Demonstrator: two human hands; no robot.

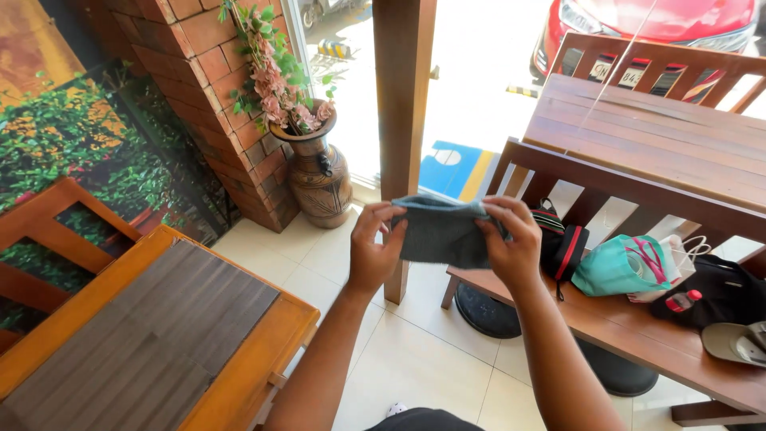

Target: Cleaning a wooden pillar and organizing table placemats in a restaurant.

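A folded grey-blue cloth [441, 231] is stretched between both hands in front of me, at mid-frame. My left hand [373, 249] pinches its left top corner. My right hand [515, 239] grips its right edge, fingers curled over the top. Both arms reach up from the bottom of the view, above a tiled floor.
A wooden table with a dark slatted top [152, 343] stands at lower left. A wooden bench [638, 335] at right carries a black-and-red bag [562, 247], a teal bag [618, 267], a dark bag and a cap. A wooden post [403, 96], a clay vase with flowers [317, 172] and a brick pillar stand behind.
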